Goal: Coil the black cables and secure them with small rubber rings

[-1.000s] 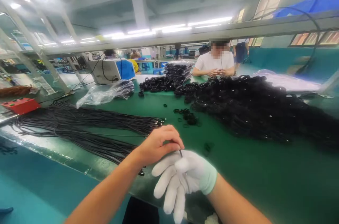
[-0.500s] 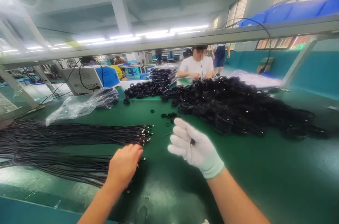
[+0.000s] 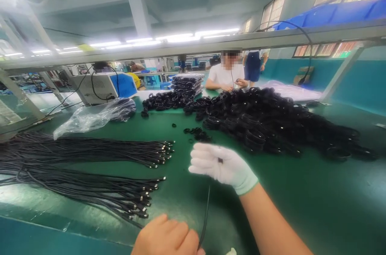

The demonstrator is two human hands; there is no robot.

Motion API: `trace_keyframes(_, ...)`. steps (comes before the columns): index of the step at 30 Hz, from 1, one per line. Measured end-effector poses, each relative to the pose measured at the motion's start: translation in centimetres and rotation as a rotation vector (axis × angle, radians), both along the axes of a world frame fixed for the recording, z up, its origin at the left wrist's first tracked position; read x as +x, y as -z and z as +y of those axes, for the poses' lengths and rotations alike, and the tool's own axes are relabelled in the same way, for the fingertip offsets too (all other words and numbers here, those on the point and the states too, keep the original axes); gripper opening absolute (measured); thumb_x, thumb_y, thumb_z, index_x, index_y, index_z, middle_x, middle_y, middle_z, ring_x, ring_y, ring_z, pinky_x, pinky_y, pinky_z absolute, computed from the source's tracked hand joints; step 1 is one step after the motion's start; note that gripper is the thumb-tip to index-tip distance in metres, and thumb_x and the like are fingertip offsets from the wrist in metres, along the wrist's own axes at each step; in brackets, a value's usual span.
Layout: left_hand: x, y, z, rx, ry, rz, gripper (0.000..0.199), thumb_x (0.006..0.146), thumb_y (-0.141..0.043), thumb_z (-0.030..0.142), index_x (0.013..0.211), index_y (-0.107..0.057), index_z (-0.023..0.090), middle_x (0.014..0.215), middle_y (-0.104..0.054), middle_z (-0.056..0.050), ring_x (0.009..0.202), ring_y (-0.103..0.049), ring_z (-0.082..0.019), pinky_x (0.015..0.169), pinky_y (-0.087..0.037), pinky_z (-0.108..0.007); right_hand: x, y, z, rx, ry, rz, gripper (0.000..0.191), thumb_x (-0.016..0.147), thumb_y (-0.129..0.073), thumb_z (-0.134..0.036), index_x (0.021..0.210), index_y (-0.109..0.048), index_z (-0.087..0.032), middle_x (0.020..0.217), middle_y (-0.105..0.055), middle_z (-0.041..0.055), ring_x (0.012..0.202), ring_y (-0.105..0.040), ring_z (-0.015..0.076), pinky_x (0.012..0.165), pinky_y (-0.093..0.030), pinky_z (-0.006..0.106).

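My bare left hand (image 3: 170,237) is closed on a black cable (image 3: 206,215) at the bottom edge of the view. From its fist the cable runs up to just below my right hand (image 3: 221,166), and its upper end disappears there. The right hand wears a white glove, fingers stretched out side by side toward the left. A small dark spot or piece (image 3: 220,160) shows at its palm; I cannot make out what it is. Left of the hands lie two bundles of straight black cables, a far bundle (image 3: 120,150) and a near bundle (image 3: 99,186), with metal-tipped plugs.
A large heap of coiled black cables (image 3: 265,122) covers the back right of the green table (image 3: 301,207). Small black rings (image 3: 197,133) lie before it. At the back left are a clear plastic bag (image 3: 87,120) and a blue-and-white machine (image 3: 105,86). A co-worker (image 3: 221,74) sits opposite.
My left hand has moved from the near bundle down and right, with a cable in its fist. My right hand has dropped slightly and levelled. The co-worker's hands have moved apart.
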State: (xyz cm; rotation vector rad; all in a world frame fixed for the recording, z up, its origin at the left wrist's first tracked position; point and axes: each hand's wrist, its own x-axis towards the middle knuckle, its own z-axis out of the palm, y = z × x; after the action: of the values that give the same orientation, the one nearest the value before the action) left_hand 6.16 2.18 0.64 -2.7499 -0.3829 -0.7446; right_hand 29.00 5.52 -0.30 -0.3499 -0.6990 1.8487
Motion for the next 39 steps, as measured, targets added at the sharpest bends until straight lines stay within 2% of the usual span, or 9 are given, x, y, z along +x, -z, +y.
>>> trace_keyframes(5, 0.6, -5.5, 4.5, -0.456, -0.215, -0.069, 0.017, 0.088, -0.051, 0.027, 0.078, -0.064, 0.022, 0.072, -0.062, 0.002, 0.064, -0.055, -0.012, 0.058, -0.036, -0.023, -3.2, 0.9, -0.9, 0.044, -0.253, -0.136, 0.043, 0.075, -0.069, -0.035, 0.107, -0.059, -0.007, 0.094, -0.067, 0.0166, 0.09, -0.066, 0.0271, 0.093, -0.039, 0.054)
trace_keyframes(9, 1.5, -6.3, 7.9, -0.724, -0.219, -0.103, 0.013, 0.084, -0.056, 0.024, 0.076, -0.065, 0.021, 0.076, -0.064, 0.003, 0.071, -0.057, -0.011, 0.066, -0.039, -0.02, -4.7, 1.1, -1.5, 0.057, -0.357, -0.124, 0.049, 0.076, -0.068, -0.037, 0.112, -0.056, -0.006, 0.103, -0.065, 0.0222, 0.094, -0.065, 0.0305, 0.09, -0.039, 0.058)
trace_keyframes(13, 2.5, -4.4, 9.3, -0.815, -0.212, -0.12, 0.013, 0.082, -0.057, 0.027, 0.076, -0.066, 0.02, 0.073, -0.064, 0.003, 0.071, -0.056, -0.011, 0.066, -0.04, -0.02, -5.5, 1.3, -1.7, 0.023, -0.361, -0.112, 0.048, 0.076, -0.068, -0.035, 0.112, -0.056, -0.006, 0.101, -0.066, 0.0219, 0.093, -0.065, 0.0317, 0.086, -0.04, 0.06)
trace_keyframes(19, 1.9, 0.5, 10.3, -0.883, -0.373, 0.055, 0.029, 0.089, -0.039, 0.028, 0.075, -0.063, 0.018, 0.077, -0.065, 0.002, 0.072, -0.058, -0.013, 0.06, -0.04, -0.02, -5.2, 0.5, -1.2, 0.028, -0.2, 0.149, 0.029, 0.075, -0.07, -0.029, 0.094, -0.057, -0.013, 0.069, -0.053, -0.0033, 0.066, -0.057, 0.0122, 0.086, -0.045, 0.051)
trace_keyframes(24, 0.3, 4.1, 6.0, -0.662, -0.549, 0.131, 0.026, 0.088, -0.037, 0.021, 0.075, -0.059, 0.019, 0.075, -0.065, -0.002, 0.069, -0.058, -0.017, 0.061, -0.037, -0.025, -3.6, -0.5, -0.3, 0.028, 0.114, 0.142, 0.018, 0.08, -0.064, -0.025, 0.094, -0.058, -0.017, 0.075, -0.056, -0.0024, 0.069, -0.055, 0.012, 0.089, -0.044, 0.047)
trace_keyframes(27, 0.2, 3.0, 2.5, -0.422, -0.341, 0.172, 0.021, 0.085, -0.042, 0.017, 0.07, -0.057, 0.02, 0.067, -0.062, -0.001, 0.06, -0.055, -0.016, 0.055, -0.033, -0.026, -3.7, -0.1, -0.3, -0.012, 0.155, 0.04, 0.015, 0.081, -0.063, -0.024, 0.093, -0.06, -0.016, 0.074, -0.06, -0.0003, 0.068, -0.058, 0.0122, 0.085, -0.046, 0.041)
trace_keyframes(31, 0.3, -2.2, 3.1, -0.313, -0.235, 0.002, 0.017, 0.086, -0.052, 0.025, 0.072, -0.061, 0.02, 0.068, -0.061, 0.001, 0.062, -0.053, -0.015, 0.059, -0.034, -0.026, -5.0, 1.3, -1.1, 0.018, -0.13, -0.092, 0.03, 0.078, -0.067, -0.027, 0.102, -0.059, -0.009, 0.082, -0.067, 0.0098, 0.078, -0.065, 0.0197, 0.083, -0.047, 0.044)
trace_keyframes(35, 0.6, -5.3, 6.7, -0.657, -0.116, -0.029, 0.009, 0.076, -0.068, 0.028, 0.073, -0.065, 0.02, 0.071, -0.062, 0.003, 0.068, -0.054, -0.011, 0.063, -0.038, -0.021, -6.3, 2.1, -2.0, 0.031, -0.342, -0.076, 0.048, 0.071, -0.072, -0.036, 0.106, -0.058, -0.006, 0.089, -0.068, 0.0179, 0.084, -0.067, 0.0293, 0.082, -0.044, 0.057)
trace_keyframes(39, 1.1, -2.6, 8.8, -1.086, -0.024, -0.149, 0.014, 0.081, -0.059, 0.026, 0.075, -0.066, 0.014, 0.073, -0.063, 0.001, 0.068, -0.056, -0.011, 0.062, -0.043, -0.02, -6.9, 2.0, -2.2, 0.004, -0.387, -0.01, 0.056, 0.068, -0.075, -0.037, 0.113, -0.054, -0.01, 0.09, -0.068, 0.0138, 0.081, -0.067, 0.0273, 0.08, -0.044, 0.057)
